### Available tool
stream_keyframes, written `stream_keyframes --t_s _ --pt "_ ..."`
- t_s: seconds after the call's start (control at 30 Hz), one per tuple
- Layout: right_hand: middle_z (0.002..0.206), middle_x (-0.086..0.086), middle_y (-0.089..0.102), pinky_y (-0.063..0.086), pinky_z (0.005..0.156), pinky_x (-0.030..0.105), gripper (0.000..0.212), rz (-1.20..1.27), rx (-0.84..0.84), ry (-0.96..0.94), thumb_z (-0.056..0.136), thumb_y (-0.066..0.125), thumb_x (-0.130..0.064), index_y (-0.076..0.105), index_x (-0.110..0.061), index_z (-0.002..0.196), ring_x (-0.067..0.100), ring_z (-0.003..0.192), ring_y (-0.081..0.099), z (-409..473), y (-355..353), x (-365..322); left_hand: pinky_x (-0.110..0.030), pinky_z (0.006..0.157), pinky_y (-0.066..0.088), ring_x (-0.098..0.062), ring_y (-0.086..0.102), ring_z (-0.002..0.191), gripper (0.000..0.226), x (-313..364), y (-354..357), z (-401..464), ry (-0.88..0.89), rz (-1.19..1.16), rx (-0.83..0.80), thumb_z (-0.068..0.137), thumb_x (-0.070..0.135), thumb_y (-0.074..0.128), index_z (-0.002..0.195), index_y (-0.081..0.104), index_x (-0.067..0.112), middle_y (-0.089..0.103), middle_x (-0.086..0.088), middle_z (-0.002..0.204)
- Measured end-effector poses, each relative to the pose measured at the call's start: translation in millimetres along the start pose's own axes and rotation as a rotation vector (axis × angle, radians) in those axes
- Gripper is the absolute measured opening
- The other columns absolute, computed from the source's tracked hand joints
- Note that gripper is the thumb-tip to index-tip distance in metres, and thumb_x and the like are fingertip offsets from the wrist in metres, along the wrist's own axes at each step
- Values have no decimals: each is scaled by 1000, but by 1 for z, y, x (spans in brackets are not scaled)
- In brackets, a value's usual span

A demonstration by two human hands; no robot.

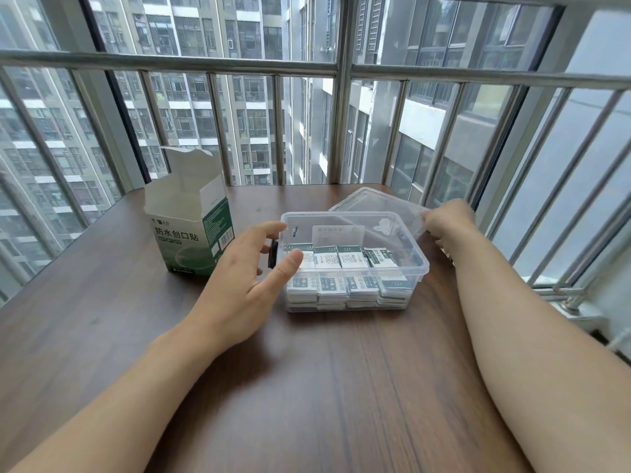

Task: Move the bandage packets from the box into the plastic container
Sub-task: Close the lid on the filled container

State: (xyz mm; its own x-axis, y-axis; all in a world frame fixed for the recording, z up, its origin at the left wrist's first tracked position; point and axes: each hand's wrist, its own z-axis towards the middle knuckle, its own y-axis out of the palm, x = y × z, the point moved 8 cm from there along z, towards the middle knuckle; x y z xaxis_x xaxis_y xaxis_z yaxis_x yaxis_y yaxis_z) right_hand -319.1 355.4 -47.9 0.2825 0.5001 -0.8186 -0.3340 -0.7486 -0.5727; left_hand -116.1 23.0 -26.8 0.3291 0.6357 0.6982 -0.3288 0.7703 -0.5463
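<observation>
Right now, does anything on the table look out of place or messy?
Nothing is spilled or damaged. The bandage packets lie stacked inside the plastic container. Its lid sits tilted behind it, in the right hand. The box stands upright with its flaps open.

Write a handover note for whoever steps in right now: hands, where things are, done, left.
Left hand: open, at the left end of the plastic container by its black latch, holding nothing.
Right hand: on the clear lid, which leans behind the container.
Bandage packets: stacked in rows inside the container.
Box: upright, flaps open, left of the container; inside not visible.
Left: check the box; probably close the lid.
</observation>
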Motion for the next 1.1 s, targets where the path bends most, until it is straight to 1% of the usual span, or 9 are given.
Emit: stream_keyframes --t_s 0.07,0.13,0.23,0.37,0.5,0.63,0.8,1.0,1.1 --pt "107 19 67 63 57 42 21 345 -24 63 86 56 8 59 6 106 33 85 71 4 -12 -2 -25 80 47 0 54 112 68 -1 0 0 -8 -11 -4 84 72 43 138 49 31 58 12 126" --pt "96 16 65 56 41 30 19 600 -45 55 93 50 12 56 5 109 28 76 71 -6 -31 -17 -25 81 48 -1 55 112 68 1 0 -1 -7 -25 -6 84 73 41 137 49 32 58 15 125" --pt "94 15 65 58 49 25 12 696 -251 -13 103 48 1 56 7 110 22 75 70 -36 -45 -51 -15 83 43 2 54 110 68 4 -3 -2 -14 -54 14 82 76 39 137 44 37 55 25 119" --pt "88 12 69 61 56 23 19 377 -670 -100 103 51 -8 61 5 111 19 70 70 -80 -28 -83 1 81 35 5 53 111 88 2 -4 -1 -44 -84 12 79 80 38 150 35 29 53 25 122" --pt "71 11 71 55 43 20 18 208 -846 -52 103 52 -8 62 5 111 15 52 69 -97 -4 -83 -12 81 45 4 51 114 93 0 0 -1 -45 -85 -10 75 80 47 153 27 36 49 27 126" --pt "83 11 72 56 47 22 19 76 -839 -101 97 64 -13 69 1 109 16 58 68 -90 1 -82 -26 83 50 2 52 113 87 -1 1 -1 -33 -60 -31 76 80 49 152 28 43 50 27 125" --pt "63 3 57 51 45 18 13 -97 -800 -110 88 75 -16 70 -6 83 10 49 53 -85 0 -74 -28 83 52 -2 55 109 75 1 1 -1 -9 -51 -33 80 79 48 146 35 47 53 24 123" --pt "65 9 61 58 49 22 14 -79 -834 -129 85 77 -13 74 0 91 13 49 59 -86 3 -75 -27 81 53 -2 58 109 80 3 2 -1 -6 -73 -48 79 80 48 147 39 41 56 21 126" --pt "70 11 61 60 51 23 24 -99 -831 -151 84 78 -14 75 1 103 14 51 59 -86 4 -77 -21 81 47 5 52 112 91 2 2 -1 -12 -41 -55 74 89 43 151 36 40 48 28 128"
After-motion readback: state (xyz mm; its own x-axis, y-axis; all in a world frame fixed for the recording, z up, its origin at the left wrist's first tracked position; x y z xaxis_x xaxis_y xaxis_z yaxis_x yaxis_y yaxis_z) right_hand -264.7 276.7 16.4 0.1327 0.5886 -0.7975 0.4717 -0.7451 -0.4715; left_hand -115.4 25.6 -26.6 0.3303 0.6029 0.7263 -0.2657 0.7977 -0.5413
